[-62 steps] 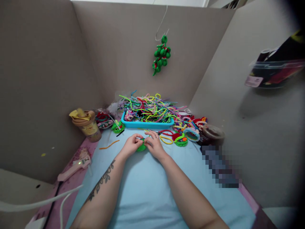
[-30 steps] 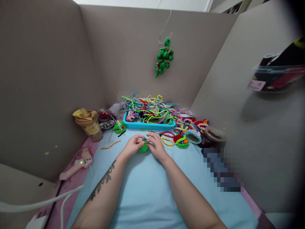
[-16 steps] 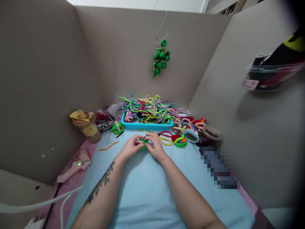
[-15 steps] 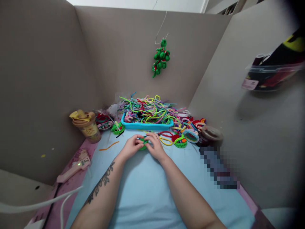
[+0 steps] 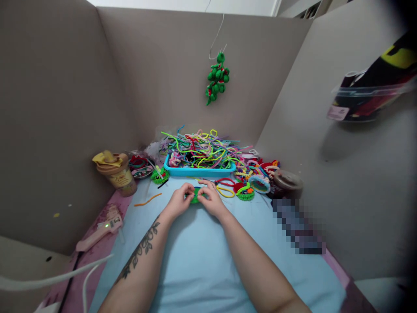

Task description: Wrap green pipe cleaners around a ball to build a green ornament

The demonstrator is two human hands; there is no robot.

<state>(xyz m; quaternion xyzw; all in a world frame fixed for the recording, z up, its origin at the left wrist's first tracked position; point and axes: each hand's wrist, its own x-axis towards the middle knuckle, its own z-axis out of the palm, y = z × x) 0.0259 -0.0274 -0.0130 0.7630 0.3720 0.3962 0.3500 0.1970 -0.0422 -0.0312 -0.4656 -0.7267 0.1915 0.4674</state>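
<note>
A small, rounded green pipe-cleaner piece (image 5: 196,200) lies low over the blue cloth, between my hands. My left hand (image 5: 180,201) pinches its left side with thumb and fingers. On the opposite side, my right hand (image 5: 211,200) is closed on it with thumb and forefinger, its other fingers raised a little. Fingertips cover part of the piece, so its exact shape is hard to make out. Just beyond my right hand lie scissors with red and yellow handles (image 5: 225,191). Close to them sits a green and red pipe-cleaner figure (image 5: 245,192).
Behind my hands stands a blue tray (image 5: 200,172) heaped with colourful pipe cleaners (image 5: 208,150). To the left are a lidded cup (image 5: 119,176), a green frog-like figure (image 5: 159,175) and a pink glue gun (image 5: 100,232). On the right are a jar (image 5: 286,184) and a blurred-out dark object (image 5: 296,226).
My fingers have drawn slightly apart, and more of the green piece shows between them. The whole view has shifted a little.
</note>
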